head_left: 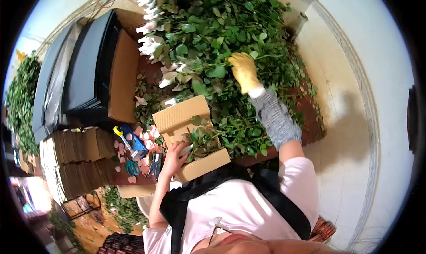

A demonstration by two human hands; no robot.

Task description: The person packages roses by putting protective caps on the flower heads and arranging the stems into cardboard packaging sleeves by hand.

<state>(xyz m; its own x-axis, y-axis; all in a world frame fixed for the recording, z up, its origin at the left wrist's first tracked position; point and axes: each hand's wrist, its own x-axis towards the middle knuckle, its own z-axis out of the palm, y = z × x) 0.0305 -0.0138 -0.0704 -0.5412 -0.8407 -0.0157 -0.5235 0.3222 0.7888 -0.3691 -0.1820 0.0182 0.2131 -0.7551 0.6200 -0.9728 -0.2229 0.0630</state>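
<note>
My left hand (175,157) is bare and bent round the head end of leafy roses (202,143); a pale bloom partly shows at its fingers. These roses lie inside an opened corrugated cardboard wrap (202,165), close to my body. My right hand (243,70) wears a yellow glove, with a grey knitted sleeve on the forearm. It reaches into a large heap of rose stems (222,27), its fingers curled on a leafy stem, partly hidden by leaves. White-wrapped rose heads (151,45) line the heap's left side.
Teal scissors (132,168), a black stapler (155,165), a yellow-capped cutter (124,136) and pink petals (151,134) lie left of the wrap. Stacked cardboard pieces (80,161) and dark sheets (88,63) stand further left. A white wall (341,134) borders the right side.
</note>
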